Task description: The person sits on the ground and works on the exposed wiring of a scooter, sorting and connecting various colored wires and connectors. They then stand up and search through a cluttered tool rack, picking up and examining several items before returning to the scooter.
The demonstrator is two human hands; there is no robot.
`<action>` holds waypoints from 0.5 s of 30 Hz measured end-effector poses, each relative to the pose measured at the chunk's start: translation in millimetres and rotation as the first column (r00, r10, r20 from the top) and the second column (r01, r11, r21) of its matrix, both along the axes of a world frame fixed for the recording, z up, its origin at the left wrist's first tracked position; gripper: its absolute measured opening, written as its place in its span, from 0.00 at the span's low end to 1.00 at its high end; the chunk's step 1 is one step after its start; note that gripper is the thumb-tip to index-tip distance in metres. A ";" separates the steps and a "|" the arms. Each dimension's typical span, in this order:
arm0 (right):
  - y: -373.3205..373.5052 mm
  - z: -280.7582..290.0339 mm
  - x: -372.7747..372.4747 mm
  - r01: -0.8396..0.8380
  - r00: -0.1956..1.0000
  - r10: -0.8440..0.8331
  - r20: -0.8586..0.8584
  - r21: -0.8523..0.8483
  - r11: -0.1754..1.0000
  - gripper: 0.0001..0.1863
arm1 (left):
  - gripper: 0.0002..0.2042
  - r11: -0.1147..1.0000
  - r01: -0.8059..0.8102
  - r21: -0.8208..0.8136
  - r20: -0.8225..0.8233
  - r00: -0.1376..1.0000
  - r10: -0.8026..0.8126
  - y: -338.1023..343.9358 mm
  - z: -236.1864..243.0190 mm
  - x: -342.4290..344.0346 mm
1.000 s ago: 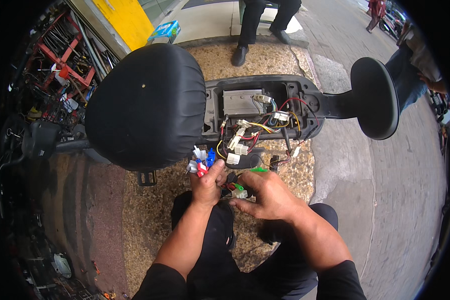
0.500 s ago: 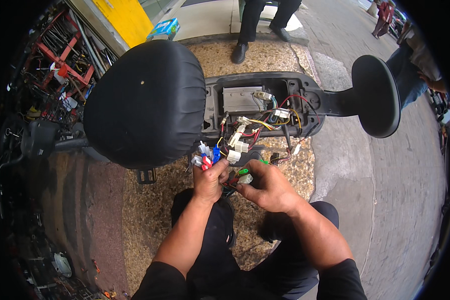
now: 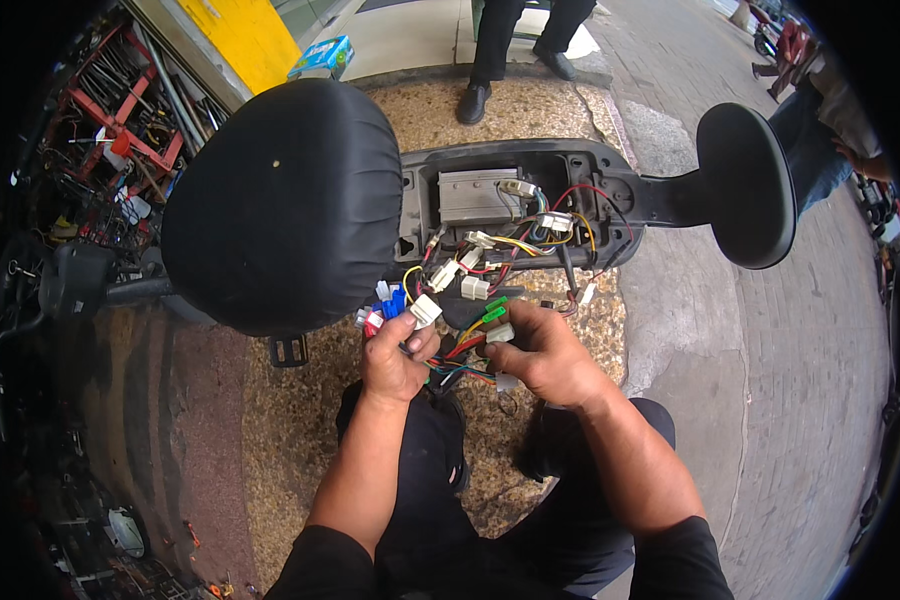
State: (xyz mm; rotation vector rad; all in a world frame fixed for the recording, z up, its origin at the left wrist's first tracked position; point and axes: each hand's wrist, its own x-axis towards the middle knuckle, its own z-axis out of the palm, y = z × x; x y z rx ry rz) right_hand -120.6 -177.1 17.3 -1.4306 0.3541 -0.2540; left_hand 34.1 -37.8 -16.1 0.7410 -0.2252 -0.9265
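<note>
My left hand (image 3: 395, 362) is closed round a bunch of wire connectors; blue connectors (image 3: 393, 303), a red one and a white connector (image 3: 425, 310) stick out above its thumb. Close by, my right hand (image 3: 548, 358) pinches a white wire connector (image 3: 500, 334) between thumb and fingers. Green connectors (image 3: 494, 311) stand out beside those fingertips. Red, yellow and teal wires (image 3: 462, 347) run between the two hands. Just beyond, more white connectors (image 3: 475, 288) hang from the open black seat base (image 3: 615, 200), which holds a silver finned controller box (image 3: 478, 196).
A tilted black seat (image 3: 285, 210) rises at the left, and a black padded backrest (image 3: 745, 185) juts right. A red rack (image 3: 120, 130) of parts stands far left. Another person's shoes (image 3: 473, 103) are on the far step; someone in jeans (image 3: 820, 150) is at the right edge.
My hands have drawn a little further apart, stretching coloured wires between them. The left hand's bundle has shifted left, and the white and green connectors by my right hand have risen slightly.
</note>
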 end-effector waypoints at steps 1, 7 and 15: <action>-0.8 1.5 -0.8 -0.011 1.000 0.011 -0.004 0.053 0.999 0.13 | 0.10 1.000 0.006 0.000 -0.010 1.000 -0.006 0.1 0.5 0.2; -7.1 7.2 -1.3 -0.031 0.994 0.043 -0.105 0.108 0.994 0.13 | 0.09 0.999 0.042 0.015 -0.008 0.999 -0.042 0.5 -4.6 5.6; -6.5 1.0 -0.4 -0.005 0.994 0.010 -0.112 0.045 0.999 0.10 | 0.14 0.999 0.031 0.035 -0.006 0.999 -0.031 -1.4 -8.2 7.6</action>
